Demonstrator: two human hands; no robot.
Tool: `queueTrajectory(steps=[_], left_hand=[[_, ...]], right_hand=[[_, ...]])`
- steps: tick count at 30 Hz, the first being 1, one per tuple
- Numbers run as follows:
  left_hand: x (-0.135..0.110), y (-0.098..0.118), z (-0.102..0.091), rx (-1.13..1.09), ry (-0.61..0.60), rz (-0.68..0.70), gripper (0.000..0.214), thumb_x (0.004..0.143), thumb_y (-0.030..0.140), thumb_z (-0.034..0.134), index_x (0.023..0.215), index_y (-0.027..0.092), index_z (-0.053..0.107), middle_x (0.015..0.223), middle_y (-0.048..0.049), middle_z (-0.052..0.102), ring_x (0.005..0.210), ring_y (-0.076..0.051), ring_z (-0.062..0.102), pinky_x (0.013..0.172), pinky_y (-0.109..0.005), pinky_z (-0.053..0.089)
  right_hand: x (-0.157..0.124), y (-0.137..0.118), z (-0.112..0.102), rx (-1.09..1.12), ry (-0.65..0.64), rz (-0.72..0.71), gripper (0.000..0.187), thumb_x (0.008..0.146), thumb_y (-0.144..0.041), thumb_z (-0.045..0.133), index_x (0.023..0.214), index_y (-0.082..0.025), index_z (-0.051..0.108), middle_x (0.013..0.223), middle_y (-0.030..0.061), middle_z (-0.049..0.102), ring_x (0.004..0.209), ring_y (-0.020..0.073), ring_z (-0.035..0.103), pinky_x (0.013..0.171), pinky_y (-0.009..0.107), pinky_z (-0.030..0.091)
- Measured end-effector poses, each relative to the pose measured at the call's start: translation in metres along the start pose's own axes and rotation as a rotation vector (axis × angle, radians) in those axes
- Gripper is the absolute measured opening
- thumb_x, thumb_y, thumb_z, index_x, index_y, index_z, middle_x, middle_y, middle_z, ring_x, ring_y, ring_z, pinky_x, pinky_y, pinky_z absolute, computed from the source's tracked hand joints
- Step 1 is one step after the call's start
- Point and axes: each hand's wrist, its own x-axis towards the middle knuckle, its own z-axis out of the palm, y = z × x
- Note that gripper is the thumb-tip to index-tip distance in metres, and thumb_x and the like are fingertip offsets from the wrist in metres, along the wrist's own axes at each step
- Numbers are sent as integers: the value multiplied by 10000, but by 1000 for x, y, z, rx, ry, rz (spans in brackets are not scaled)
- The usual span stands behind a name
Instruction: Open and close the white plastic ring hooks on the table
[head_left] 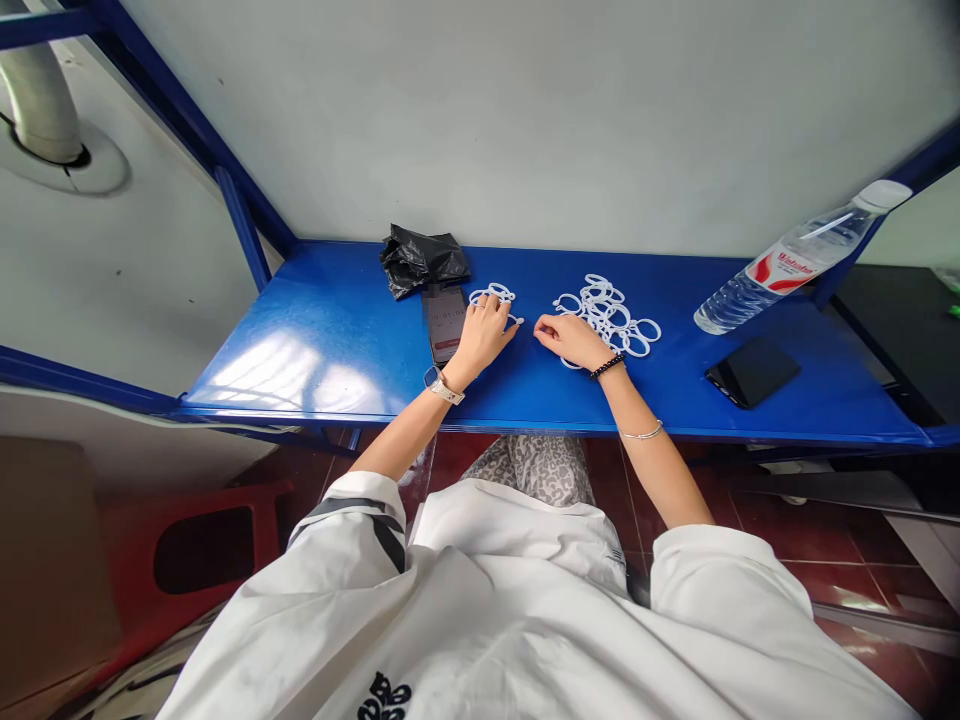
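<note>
The left hand is laid palm down over a small group of white plastic rings, left of the middle of the desk; its fingers are slightly bent, and whether a ring is gripped cannot be told. The right hand is held a short way to its right, with the fingers curled and the fingertips drawn together; whether anything is pinched there cannot be made out. By its far side a larger heap of white plastic rings is spread, partly covered by the hand. A watch is worn on the left wrist, a black beaded bracelet on the right.

Just left of the left hand, a phone with a timer on its screen is laid, its far end next to a crumpled black plastic bag near the desk's far edge. Toward the right end, a black phone is placed nearer the near edge, and behind it a clear Wahaha water bottle is stood. Beyond the far edge, a pale wall is seen.
</note>
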Motion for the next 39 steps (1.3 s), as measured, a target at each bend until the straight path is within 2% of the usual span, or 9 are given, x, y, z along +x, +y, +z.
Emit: queueTrajectory(steps=[8,21,28,36,39], left_hand=[[-2,-2,-1,-2,-27,30,241,1018,297,612,1182,141,695,1243,-207,697,1255,-376,610,1016,-468,506],[-2,1,-12,54,-83,-10,248,1043,220,529,1208,129,689,1302,-199,672,1301,-360,593,1027,-442,492],[-1,0,-9,77,-65,-6,235,1046,187,478,1119,147,698,1254,-195,681,1264,-350,598,1011,-446,479],[1,-4,-1,2,-1,9,209,1017,157,501,1054,166,707,1185,-193,695,1212,-366,621,974,-460,497],[1,-5,-1,-6,7,20,199,1008,158,511,1048,165,706,1176,-190,700,1209,-361,617,961,-451,503]], right_hand=[[0,2,-1,14,-4,-28,185,1000,-228,532,998,-176,710,769,53,688,695,189,603,634,278,359],[-2,-3,-3,3,-22,-19,185,1003,-214,525,992,-174,705,790,61,692,712,197,601,637,287,364],[-3,-3,-5,-22,57,18,156,983,-172,541,981,-170,697,841,80,702,779,215,625,657,298,381],[-2,9,-5,-89,198,21,148,933,-127,542,917,-193,674,880,108,704,905,280,642,689,348,412],[-2,12,-5,-103,205,51,100,935,-153,583,918,-198,671,875,102,704,941,300,648,728,368,432]])
